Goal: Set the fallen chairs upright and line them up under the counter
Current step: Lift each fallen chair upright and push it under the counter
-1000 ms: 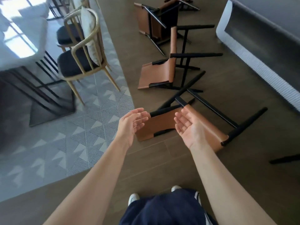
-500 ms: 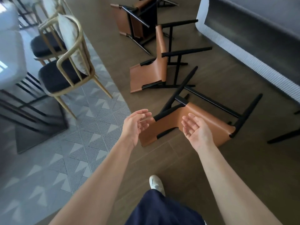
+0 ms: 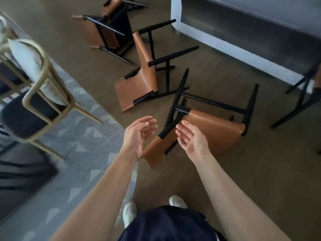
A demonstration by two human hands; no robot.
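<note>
Both arms reach forward and down over the wooden floor [image 3: 251, 180]. The left hand [image 3: 139, 134] and the right hand [image 3: 192, 141] face each other palm to palm with a clear gap between them. Each grip is spread, the fingers loose and a little bent, holding nothing.

The hands hang above the nearest chair [image 3: 215, 131], which lies tipped over on the floor. Its tan leather seat and back are toward the person, and its black legs point away toward the surface [image 3: 251, 33]. The right hand is over the near end of the seat, and the left is just beside the edge of the backrest. The left fingers are blurred, so neither hand seems to touch the chair, though that is not certain.

Beyond it a second chair [image 3: 137, 87] lies on its side, legs sticking out toward the foot of the surface. Farther on, a third chair [image 3: 93, 32] is down too. At the right edge of the floor, the black legs of a fourth chair [image 3: 295, 114] stand by the near end of the surface. To the left, a pale wooden armchair [image 3: 22, 122] with a dark cushion stands on a grey patterned rug [image 3: 90, 146]. White shoes [image 3: 129, 211] show below.
</note>
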